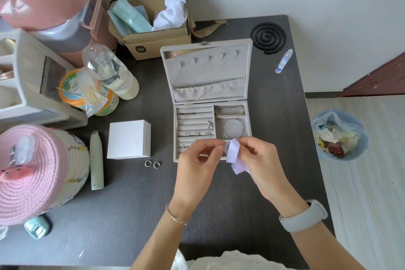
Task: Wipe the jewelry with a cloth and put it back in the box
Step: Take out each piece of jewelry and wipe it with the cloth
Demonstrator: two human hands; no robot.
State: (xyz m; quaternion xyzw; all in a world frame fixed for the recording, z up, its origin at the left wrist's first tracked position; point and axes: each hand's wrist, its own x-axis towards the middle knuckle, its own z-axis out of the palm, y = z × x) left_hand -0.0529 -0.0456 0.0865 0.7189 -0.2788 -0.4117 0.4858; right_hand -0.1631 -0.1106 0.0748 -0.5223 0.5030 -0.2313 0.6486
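Piece in hand: a small item pinched between the fingertips of both hands, wrapped in the cloth; too hidden to tell what kind of jewelry it is.
Cloth: pale lilac, zigzag edge, hanging down from the pinch; upper part bunched round the piece.
Left hand: fingertips closed on the left side of the piece, just at the cloth's edge.
Right hand: thumb and fingers closed on the cloth, pressing it over the piece.
Box: open, lid upright; lies directly ahead of the hands, its near wall just under and behind the fingertips.
Key relation: the ring rolls sit forward-left of the pinch, nearer the left hand; the bangle compartment sits forward-right, nearer the right hand.
Judgement: wiping under way; return needs only a short forward reach.
Loose pair: two small hoops on the surface, left of the box, near the left hand, apart from it; likely not yet wiped.
White carton: beside the hoops, closed.
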